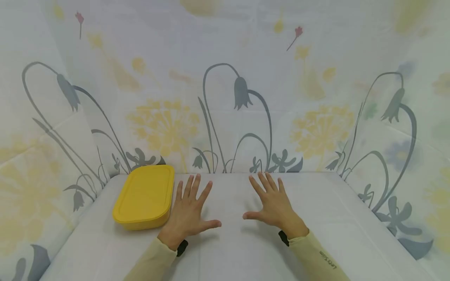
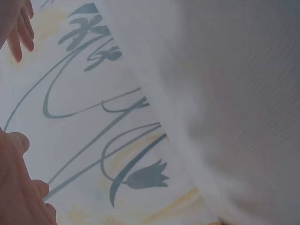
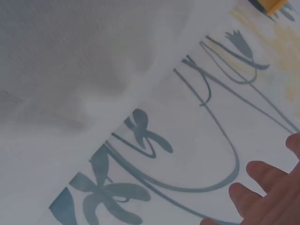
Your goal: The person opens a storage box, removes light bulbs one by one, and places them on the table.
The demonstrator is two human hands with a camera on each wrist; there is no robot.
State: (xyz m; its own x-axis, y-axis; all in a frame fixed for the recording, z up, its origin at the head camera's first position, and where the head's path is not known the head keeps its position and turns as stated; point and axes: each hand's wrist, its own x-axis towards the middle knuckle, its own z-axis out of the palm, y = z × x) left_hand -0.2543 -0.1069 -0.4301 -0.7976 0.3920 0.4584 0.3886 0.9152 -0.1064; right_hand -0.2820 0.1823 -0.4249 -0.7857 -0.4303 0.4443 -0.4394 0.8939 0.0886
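Both hands hover above a white table with fingers spread and nothing held. My left hand (image 1: 188, 212), palm down with the thumb pointing right, is just to the right of a yellow lidded box (image 1: 145, 195) and overlaps its edge in the head view. The right hand (image 1: 275, 207) stretches out over the middle of the table, its thumb pointing left. In the left wrist view, the left hand (image 2: 21, 183) shows at the lower left and the right hand's fingers (image 2: 21, 33) at the upper left. The right wrist view has the right hand (image 3: 269, 192) at its lower right.
The white tabletop (image 1: 228, 257) ends at a cloth backdrop (image 1: 239, 39) printed with grey bellflowers and yellow blooms, which rises behind and on both sides. A corner of the yellow box (image 3: 273, 4) peeks into the right wrist view. Black bands circle both wrists.
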